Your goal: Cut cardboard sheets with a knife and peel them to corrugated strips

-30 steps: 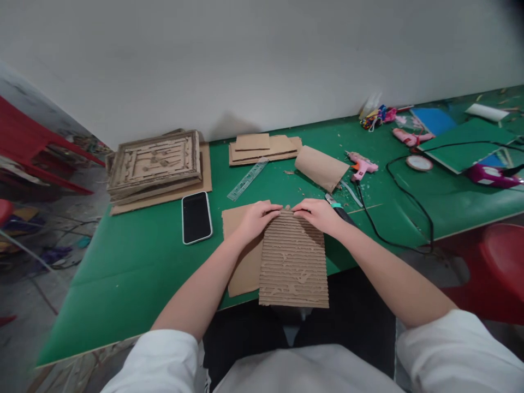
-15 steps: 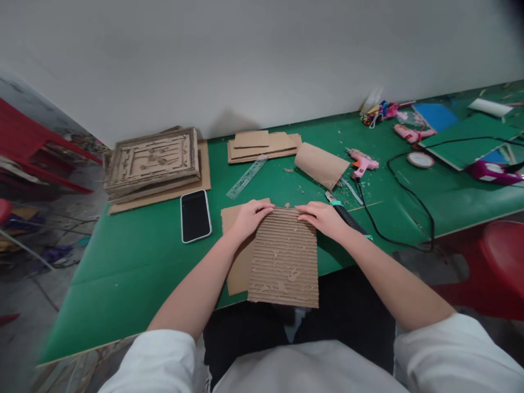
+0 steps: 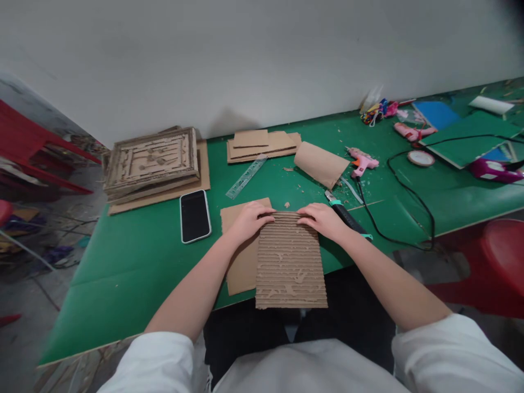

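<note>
A sheet of corrugated cardboard [image 3: 291,262], ridges bared and spotted with torn paper scraps, reaches over the table's front edge above my lap. My left hand [image 3: 251,219] grips its far left corner, thumb on top. At the far right corner my right hand [image 3: 321,219] pinches the same edge. Beneath, to the left, lies a flat smooth cardboard piece [image 3: 241,267], partly covered by the sheet and my left hand. A utility knife [image 3: 346,213] with a black and teal handle rests just beyond my right hand.
On the green table [image 3: 135,273] are a phone [image 3: 195,216], a clear ruler [image 3: 246,176], stacked cardboard pieces [image 3: 262,146], a framed cardboard relief [image 3: 153,158], a curved cardboard piece [image 3: 319,164] and a pink glue gun [image 3: 362,161] with a black cord. A red stool [image 3: 505,256] stands at right.
The near end of the corrugated sheet has swung to the right, baring more of the smooth piece beneath. Both hands keep their hold on the far edge and have shifted slightly.
</note>
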The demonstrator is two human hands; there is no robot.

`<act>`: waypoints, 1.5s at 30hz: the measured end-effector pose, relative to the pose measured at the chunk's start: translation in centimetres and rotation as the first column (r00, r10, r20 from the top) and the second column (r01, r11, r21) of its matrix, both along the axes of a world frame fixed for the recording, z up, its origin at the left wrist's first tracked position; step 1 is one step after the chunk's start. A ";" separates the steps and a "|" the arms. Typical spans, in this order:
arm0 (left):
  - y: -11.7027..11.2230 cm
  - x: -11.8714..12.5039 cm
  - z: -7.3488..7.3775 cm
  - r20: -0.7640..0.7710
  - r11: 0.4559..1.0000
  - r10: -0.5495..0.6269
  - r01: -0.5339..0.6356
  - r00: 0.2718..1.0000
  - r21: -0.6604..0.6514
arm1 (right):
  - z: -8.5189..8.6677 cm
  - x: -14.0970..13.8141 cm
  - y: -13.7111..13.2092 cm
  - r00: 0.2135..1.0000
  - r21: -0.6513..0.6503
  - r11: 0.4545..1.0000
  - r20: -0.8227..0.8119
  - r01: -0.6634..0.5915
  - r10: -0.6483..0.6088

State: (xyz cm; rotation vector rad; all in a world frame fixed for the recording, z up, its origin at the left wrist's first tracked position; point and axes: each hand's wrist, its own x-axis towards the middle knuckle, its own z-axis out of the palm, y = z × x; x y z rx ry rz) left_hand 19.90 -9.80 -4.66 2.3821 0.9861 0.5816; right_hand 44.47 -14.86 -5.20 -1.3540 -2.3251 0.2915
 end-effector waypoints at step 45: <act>-3.7 3.0 -0.8 -0.368 0.969 -0.054 0.137 0.928 0.204 | -1.7 -0.2 -0.4 0.986 0.229 0.973 0.154 0.021 -0.057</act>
